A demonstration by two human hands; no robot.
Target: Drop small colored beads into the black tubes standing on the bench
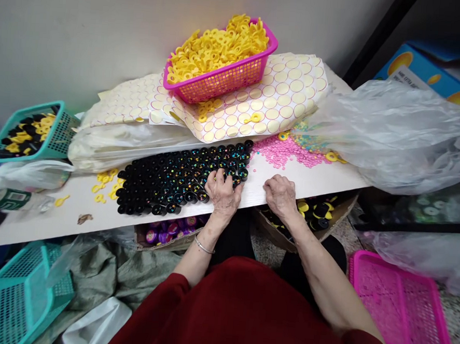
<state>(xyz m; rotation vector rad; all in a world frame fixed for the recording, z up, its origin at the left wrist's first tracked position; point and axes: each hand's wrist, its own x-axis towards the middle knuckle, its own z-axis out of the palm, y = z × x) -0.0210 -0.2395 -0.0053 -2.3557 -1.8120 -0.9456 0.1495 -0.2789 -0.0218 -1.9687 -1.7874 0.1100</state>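
Observation:
A block of several small black tubes (175, 176) stands upright on the white table (315, 180), their open tops showing coloured specks inside. My left hand (224, 191) rests on the block's near right corner with its fingers curled over the tube tops. My right hand (280, 194) lies on the table edge just right of the block, fingers bent and pressed to the surface; whether anything is under them is hidden. A spread of tiny pink discs (283, 152) lies just beyond my right hand.
A pink basket (228, 78) heaped with yellow rings sits on patterned sheets (281, 100) at the back. A teal basket (56, 135) with black and yellow parts stands left. Clear plastic bags (403, 136) lie right. Boxes of parts sit under the table; teal (15, 294) and pink baskets (400, 312) are on the floor.

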